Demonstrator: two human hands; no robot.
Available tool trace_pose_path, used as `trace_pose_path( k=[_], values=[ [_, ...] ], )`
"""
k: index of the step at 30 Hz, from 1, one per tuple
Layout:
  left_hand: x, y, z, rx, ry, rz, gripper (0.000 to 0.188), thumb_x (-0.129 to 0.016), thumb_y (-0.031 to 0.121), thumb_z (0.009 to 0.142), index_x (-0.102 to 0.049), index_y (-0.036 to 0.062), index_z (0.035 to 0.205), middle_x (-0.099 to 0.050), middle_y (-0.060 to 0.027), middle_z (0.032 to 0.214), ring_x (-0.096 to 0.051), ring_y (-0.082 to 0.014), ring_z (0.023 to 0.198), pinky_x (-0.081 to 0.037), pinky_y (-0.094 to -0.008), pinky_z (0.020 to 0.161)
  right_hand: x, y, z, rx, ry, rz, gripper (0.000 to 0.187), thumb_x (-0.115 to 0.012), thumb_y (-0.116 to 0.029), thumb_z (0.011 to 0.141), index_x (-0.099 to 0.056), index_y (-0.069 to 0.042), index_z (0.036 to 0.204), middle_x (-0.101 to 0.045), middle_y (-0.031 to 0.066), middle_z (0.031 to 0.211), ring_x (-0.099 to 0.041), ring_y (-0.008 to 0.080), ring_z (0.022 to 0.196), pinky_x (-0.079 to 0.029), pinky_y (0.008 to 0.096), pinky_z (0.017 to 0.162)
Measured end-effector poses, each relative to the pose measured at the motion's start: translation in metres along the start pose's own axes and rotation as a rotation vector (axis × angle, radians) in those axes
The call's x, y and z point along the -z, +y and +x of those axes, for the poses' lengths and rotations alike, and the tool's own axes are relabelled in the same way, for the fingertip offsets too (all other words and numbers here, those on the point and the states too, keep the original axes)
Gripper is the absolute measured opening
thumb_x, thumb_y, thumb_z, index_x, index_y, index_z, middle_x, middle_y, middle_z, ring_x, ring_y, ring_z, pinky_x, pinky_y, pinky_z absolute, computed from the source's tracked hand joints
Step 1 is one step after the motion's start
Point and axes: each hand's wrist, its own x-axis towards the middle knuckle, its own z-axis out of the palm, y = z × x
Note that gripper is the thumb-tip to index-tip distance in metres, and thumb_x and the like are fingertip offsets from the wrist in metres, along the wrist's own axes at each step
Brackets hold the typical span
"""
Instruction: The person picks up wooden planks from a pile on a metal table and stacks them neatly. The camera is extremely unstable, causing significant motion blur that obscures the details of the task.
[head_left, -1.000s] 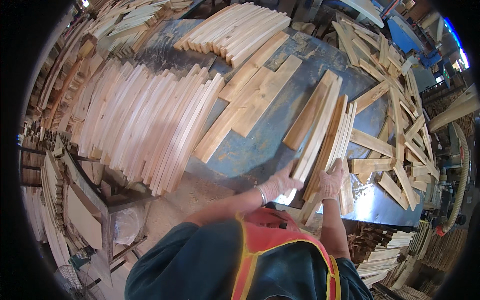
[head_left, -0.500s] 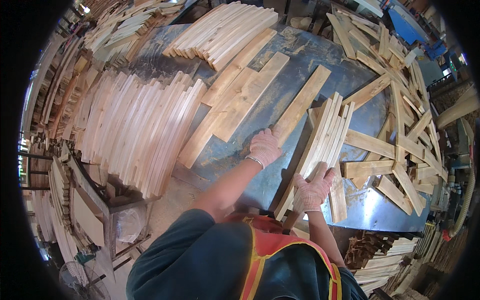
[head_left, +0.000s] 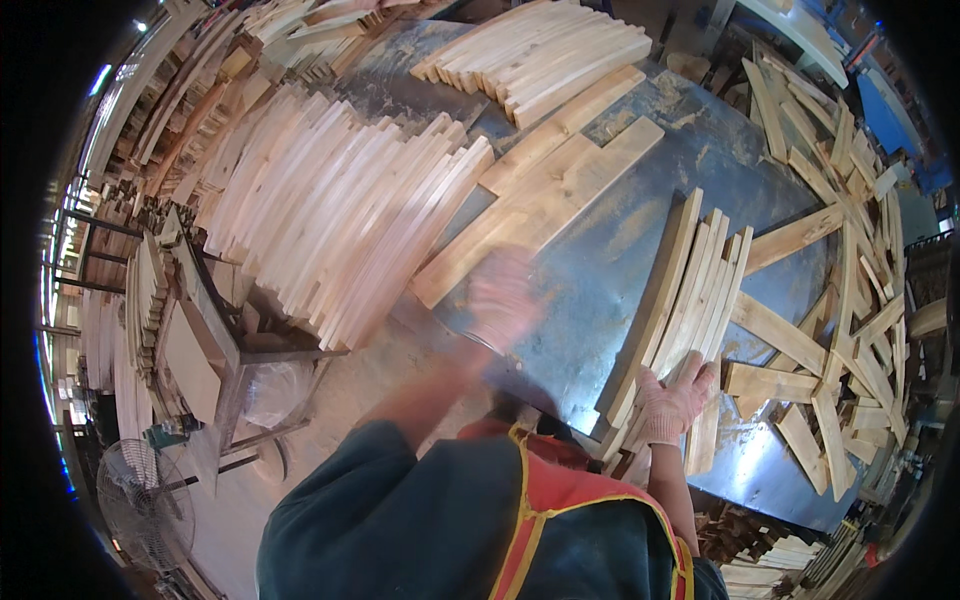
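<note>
My right hand (head_left: 680,402), in a pale knitted glove, lies across a bundle of long wooden slats (head_left: 690,290) standing on edge side by side. Its thumb and fingers are spread across the bundle's near end and hold it. My left hand (head_left: 500,305), also gloved, is smeared by motion, so its fingers cannot be read. It is over the near end of two flat, light-brown boards (head_left: 570,190), which lie side by side on the dark metal table (head_left: 590,310). Whether it touches them is unclear.
A broad row of pale slats (head_left: 340,210) stands on the left, with another stack (head_left: 540,55) at the table's far side. Loose boards (head_left: 830,330) lie crisscrossed at the right. A caged fan (head_left: 145,495) is on the lower left.
My left hand has left the single board and moved left toward the flat boards. That board now appears on edge at the bundle's left side. The whole view has shifted.
</note>
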Motion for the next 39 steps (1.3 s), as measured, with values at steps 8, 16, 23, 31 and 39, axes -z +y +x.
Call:
trace_pose_path(
  k=[8,16,23,31,39],
  values=[
    [0.029,-0.092,0.039,0.206,-0.331,-0.029,0.104,-0.078,0.053,0.084,-0.032,0.0109,0.167,-0.056,-0.0221,0.152,-0.054,-0.0397,0.137,-0.043,-0.0471,0.117,-0.001,-0.001,-0.001,-0.010,0.013,-0.019,0.110,-0.089,-0.052,0.072,-0.040,-0.015,0.163,-0.029,0.0257,0.171,-0.045,0.0514,0.144,-0.040,0.0565,0.119],
    [-0.004,0.022,0.079,0.108,-0.422,0.091,0.112,-0.080,0.050,0.084,-0.019,0.0138,0.171,-0.057,-0.0251,0.148,-0.058,-0.0406,0.137,-0.050,-0.0446,0.111,-0.001,0.006,-0.001,0.020,0.012,-0.004,0.115,-0.089,-0.054,0.073,-0.037,-0.009,0.165,-0.031,0.0285,0.169,-0.042,0.0519,0.147,-0.038,0.0561,0.121],
    [-0.008,0.098,-0.044,0.109,-0.980,-0.556,0.112,-0.080,0.048,0.084,-0.022,0.0026,0.170,-0.054,-0.0314,0.154,-0.059,-0.0427,0.137,-0.044,-0.0471,0.120,0.000,0.028,0.022,-0.036,0.013,0.429,0.121,-0.091,-0.056,0.072,-0.033,-0.004,0.164,-0.043,0.0279,0.160,-0.053,0.0475,0.138,-0.045,0.0493,0.115],
    [-0.012,0.035,0.154,-0.137,-0.006,0.049,0.083,-0.064,0.054,0.092,-0.054,-0.0040,0.150,-0.050,-0.0233,0.160,-0.049,-0.0375,0.146,-0.040,-0.0490,0.122,0.000,0.020,0.025,0.077,0.053,0.204,0.115,-0.094,-0.049,0.069,-0.037,-0.004,0.158,-0.050,0.0283,0.146,-0.052,0.0501,0.131,-0.045,0.0551,0.110],
    [-0.025,-0.005,0.209,0.069,-0.393,0.195,0.078,-0.077,0.051,0.090,-0.047,0.0031,0.145,-0.072,-0.0200,0.123,-0.073,-0.0339,0.107,-0.062,-0.0437,0.086,0.006,0.026,0.026,0.066,0.006,0.246,0.116,-0.093,-0.051,0.071,-0.038,0.001,0.158,-0.050,0.0287,0.146,-0.052,0.0491,0.131,-0.046,0.0530,0.110]
  ],
)
